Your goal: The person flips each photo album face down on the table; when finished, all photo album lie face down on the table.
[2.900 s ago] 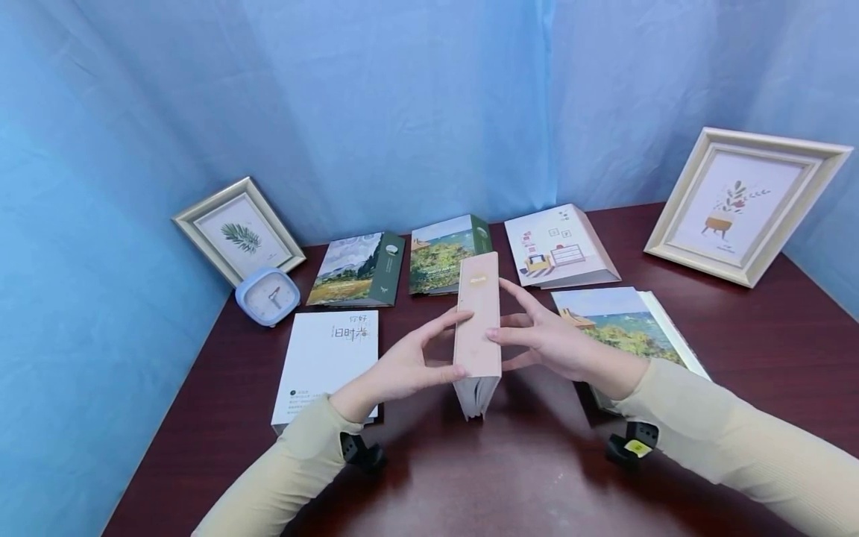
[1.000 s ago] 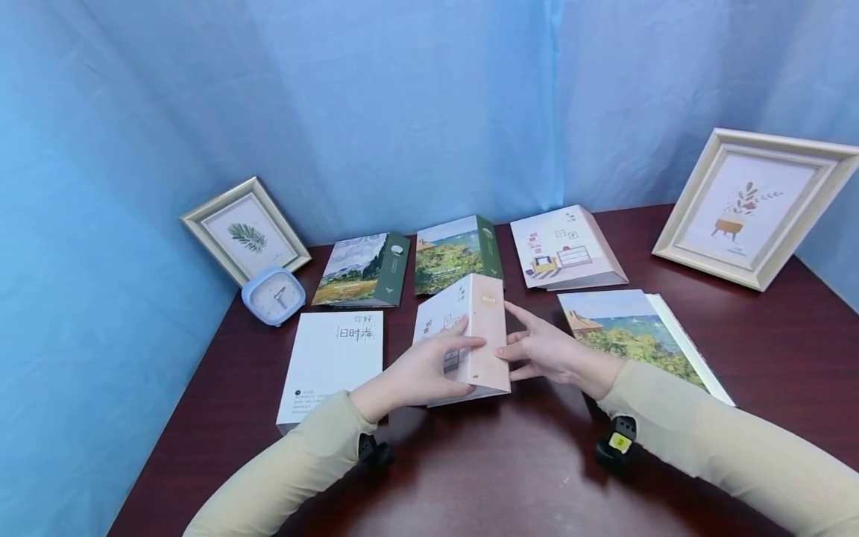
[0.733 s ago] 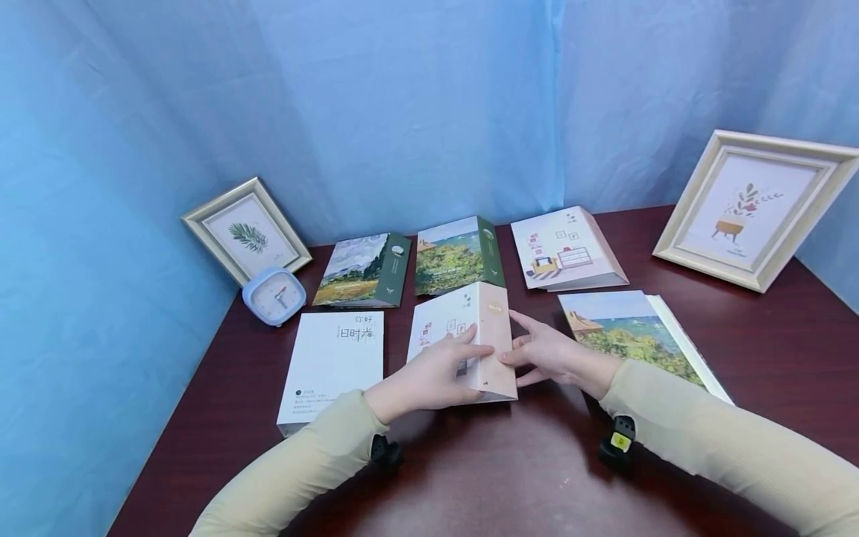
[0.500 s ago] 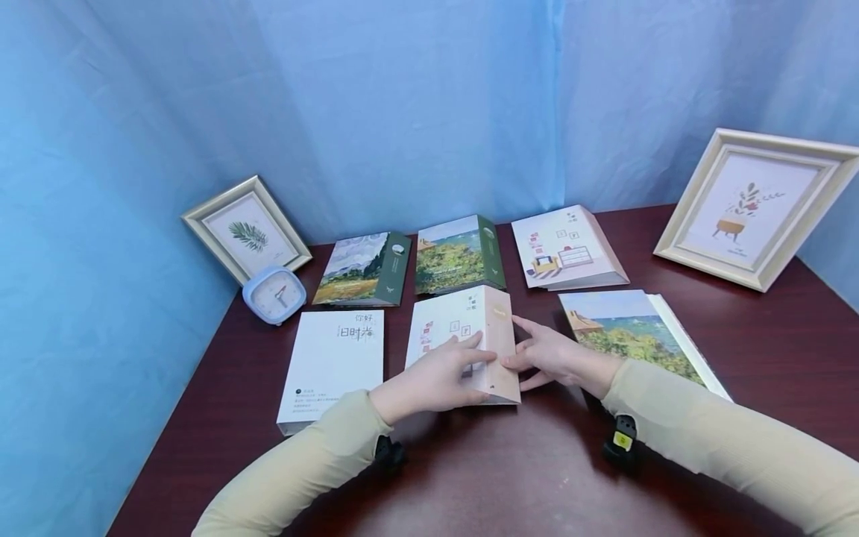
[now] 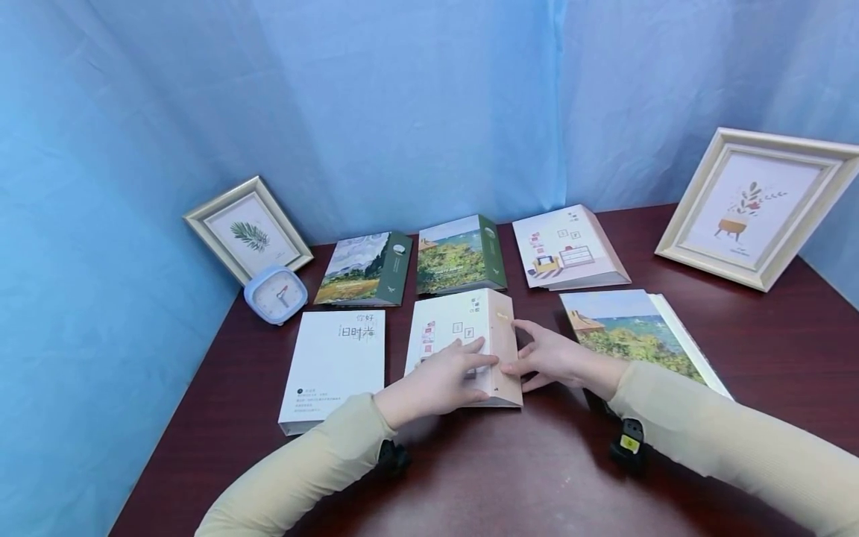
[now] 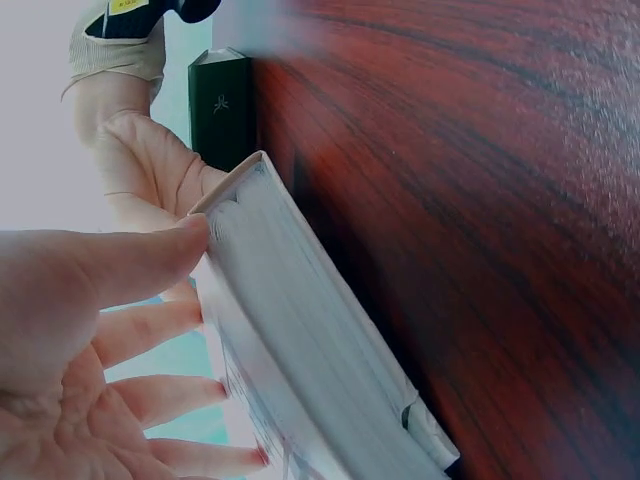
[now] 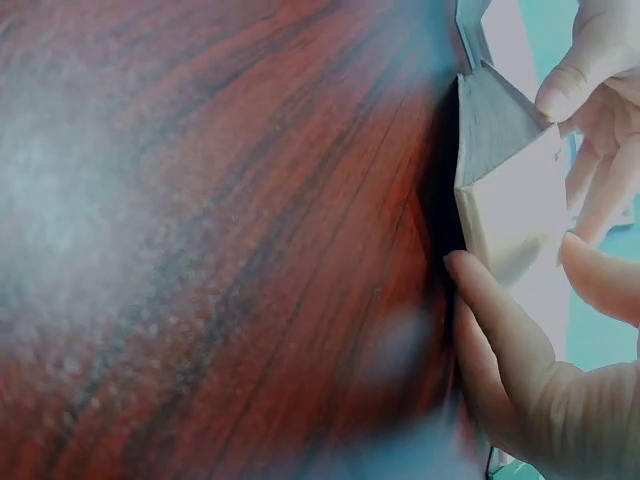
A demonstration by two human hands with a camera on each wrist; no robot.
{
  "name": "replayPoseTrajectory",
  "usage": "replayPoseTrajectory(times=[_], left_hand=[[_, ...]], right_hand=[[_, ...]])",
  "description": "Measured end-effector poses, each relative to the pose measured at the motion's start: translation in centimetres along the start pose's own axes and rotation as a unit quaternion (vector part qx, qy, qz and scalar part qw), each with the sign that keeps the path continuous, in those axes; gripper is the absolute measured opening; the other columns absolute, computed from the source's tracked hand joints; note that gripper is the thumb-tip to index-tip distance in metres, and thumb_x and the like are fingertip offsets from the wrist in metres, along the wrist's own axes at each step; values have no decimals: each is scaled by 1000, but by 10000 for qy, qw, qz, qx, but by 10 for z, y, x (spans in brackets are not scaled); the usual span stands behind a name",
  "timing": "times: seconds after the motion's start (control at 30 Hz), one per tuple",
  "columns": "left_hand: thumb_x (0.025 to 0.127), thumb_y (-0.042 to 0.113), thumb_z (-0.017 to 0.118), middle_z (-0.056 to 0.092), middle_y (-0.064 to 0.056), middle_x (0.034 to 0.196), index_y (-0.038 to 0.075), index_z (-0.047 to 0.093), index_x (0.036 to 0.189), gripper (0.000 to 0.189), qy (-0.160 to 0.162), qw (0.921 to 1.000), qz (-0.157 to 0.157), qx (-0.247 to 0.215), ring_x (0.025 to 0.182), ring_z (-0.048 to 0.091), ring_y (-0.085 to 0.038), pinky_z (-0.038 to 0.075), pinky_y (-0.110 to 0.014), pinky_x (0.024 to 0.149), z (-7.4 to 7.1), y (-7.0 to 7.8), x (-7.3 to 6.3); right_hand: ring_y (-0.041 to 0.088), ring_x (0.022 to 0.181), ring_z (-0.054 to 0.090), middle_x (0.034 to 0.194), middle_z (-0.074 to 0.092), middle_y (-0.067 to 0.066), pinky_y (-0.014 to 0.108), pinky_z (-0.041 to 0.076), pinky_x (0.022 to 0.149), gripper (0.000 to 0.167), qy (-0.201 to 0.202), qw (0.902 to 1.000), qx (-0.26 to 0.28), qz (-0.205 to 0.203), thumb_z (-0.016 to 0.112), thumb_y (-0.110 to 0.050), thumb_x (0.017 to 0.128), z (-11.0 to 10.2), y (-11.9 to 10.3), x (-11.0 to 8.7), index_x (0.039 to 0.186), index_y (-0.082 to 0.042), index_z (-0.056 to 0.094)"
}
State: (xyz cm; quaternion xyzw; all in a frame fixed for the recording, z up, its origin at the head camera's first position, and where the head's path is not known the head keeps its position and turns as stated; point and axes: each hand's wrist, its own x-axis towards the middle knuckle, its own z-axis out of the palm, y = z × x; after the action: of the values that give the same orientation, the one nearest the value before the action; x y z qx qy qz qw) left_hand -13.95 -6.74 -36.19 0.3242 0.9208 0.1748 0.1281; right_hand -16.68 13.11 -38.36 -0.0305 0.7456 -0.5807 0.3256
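Pink-spined album (image 5: 463, 324) tipped over, so it's cover-up now;
left hand (image 5: 439, 382) spread loosely on it; right hand (image 5: 549, 358) pinching its spine

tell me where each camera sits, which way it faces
Head: on the person's head, facing forward and down over the dark-red wooden table; left hand, right hand, cream sleeves show.
Left wrist: on that wrist, facing the thick white rectangular book; both hands show.
Right wrist: on that wrist, facing its pink spine; both hands show.
Both wrist views share book and table.
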Motion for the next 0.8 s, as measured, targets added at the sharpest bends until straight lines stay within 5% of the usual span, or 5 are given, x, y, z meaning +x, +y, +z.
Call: replayPoseTrajectory(times=[0.33, 0.57, 0.8], left_hand=[[87, 26, 69, 43, -18, 145, 12, 58, 132, 48, 4, 9999, -14, 109, 131, 42, -40, 35, -44, 109, 2, 0, -1], [90, 25, 65, 50, -17, 140, 8, 59, 129, 43, -70, 9996, 184, 223, 134, 42, -28, 27, -44, 114, 4, 1, 0], [94, 28, 59, 53, -13, 138, 10, 62, 126, 37, -199, 9995, -18, -241, 137, 38, -25, 24, -41, 116, 2, 2, 1]], right_hand=[[28, 94, 64, 123, 45, 37, 46, 55, 80, 86, -103, 9997, 182, -157, 62, 2, 88, -3, -4, -11, 150, 2, 2], [24, 93, 64, 128, 42, 36, 46, 55, 81, 82, -70, 9985, 472, -265, 58, 5, 89, -12, 0, -17, 149, 2, 3], [23, 96, 65, 129, 42, 35, 48, 54, 82, 81, -157, 9980, 478, -393, 60, 0, 89, -21, -1, -21, 149, 2, 5]])
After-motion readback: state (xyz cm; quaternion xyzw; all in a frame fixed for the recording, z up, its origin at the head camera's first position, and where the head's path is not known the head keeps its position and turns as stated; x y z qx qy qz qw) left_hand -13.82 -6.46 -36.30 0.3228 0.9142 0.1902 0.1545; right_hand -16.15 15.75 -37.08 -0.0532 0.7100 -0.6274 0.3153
